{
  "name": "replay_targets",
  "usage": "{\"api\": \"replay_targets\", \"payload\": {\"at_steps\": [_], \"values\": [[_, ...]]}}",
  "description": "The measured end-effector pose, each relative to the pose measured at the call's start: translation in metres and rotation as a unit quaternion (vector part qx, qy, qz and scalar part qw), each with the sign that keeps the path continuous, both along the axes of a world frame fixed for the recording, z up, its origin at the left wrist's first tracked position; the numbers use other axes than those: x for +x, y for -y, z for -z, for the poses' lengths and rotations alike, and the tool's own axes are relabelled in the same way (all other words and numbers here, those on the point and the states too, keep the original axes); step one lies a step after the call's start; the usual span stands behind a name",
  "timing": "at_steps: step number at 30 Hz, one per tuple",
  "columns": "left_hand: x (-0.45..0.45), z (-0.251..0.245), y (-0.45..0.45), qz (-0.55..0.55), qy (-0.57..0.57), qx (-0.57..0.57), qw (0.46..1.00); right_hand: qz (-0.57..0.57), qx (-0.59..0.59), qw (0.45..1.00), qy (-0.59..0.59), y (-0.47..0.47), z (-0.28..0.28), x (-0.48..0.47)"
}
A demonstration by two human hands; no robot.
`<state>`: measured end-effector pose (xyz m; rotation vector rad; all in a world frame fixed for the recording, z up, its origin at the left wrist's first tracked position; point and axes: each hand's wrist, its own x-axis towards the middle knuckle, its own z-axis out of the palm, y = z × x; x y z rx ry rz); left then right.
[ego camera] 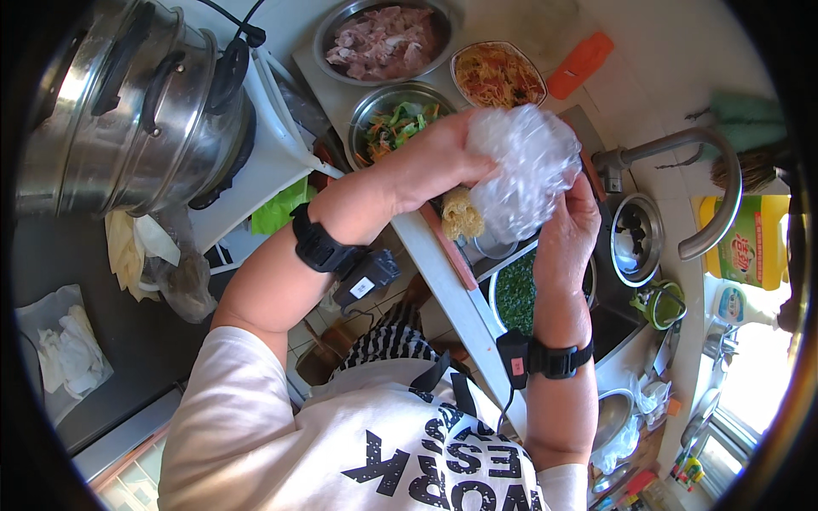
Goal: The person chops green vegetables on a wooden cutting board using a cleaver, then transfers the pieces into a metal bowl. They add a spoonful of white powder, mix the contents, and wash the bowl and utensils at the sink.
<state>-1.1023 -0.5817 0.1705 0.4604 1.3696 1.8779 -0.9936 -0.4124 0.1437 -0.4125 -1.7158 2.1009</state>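
A crumpled clear plastic bag (521, 169) is held up between both hands. My left hand (457, 150) grips its left side, with the fingertips hidden behind the plastic. At its lower right edge my right hand (577, 220) pinches the film; some fingers are hidden. Under the bag, a loofah sponge (463, 216) sits by the sink edge. Past my left hand stands a metal bowl of cut vegetables (402, 121). A dish of shredded food (501, 73) lies just beyond the bag. Chopped greens (514, 290) fill a basin below my right hand.
A metal bowl of raw meat (383, 41) and an orange bottle (580, 64) stand at the back. A curved faucet (709, 144) juts out at right, near a bowl with dark pieces (637, 239) and a yellow jug (744, 243). A stacked metal steamer (137, 115) rises at left.
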Motion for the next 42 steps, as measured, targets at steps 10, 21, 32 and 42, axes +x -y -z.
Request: {"api": "replay_targets", "payload": {"at_steps": [10, 21, 32, 42], "values": [[0.057, 0.018, 0.106, -0.043, -0.041, -0.068, 0.996, -0.237, 0.054, 0.969, 0.047, 0.08, -0.027, 0.05], [0.113, 0.149, 0.243, -0.145, -0.001, -0.321, 0.936, -0.388, 0.312, 0.86, 0.11, 0.099, 0.008, 0.083], [0.084, 0.268, 0.22, 0.007, -0.272, -0.601, 0.751, -0.282, 0.299, 0.849, 0.332, 0.027, 0.018, 0.168], [0.117, 0.091, 0.053, 0.098, -0.378, -0.308, 0.868, -0.114, 0.227, 0.874, 0.414, -0.012, 0.025, 0.254]]}}
